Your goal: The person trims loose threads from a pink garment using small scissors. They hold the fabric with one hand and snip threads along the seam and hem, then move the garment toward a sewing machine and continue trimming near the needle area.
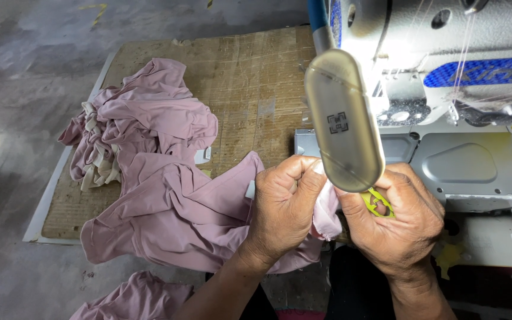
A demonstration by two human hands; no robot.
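My left hand [282,204] fingers are curled tight, pinching a fold of mauve fabric [173,213] against my right hand [395,222], closed on yellow-green snips [379,201]: trimming, I judge; next, steady tension at the fold.

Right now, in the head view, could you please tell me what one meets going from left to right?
Bunched pink garment with cream trim → spread pink fabric → left hand → lamp housing → right hand → sewing machine.
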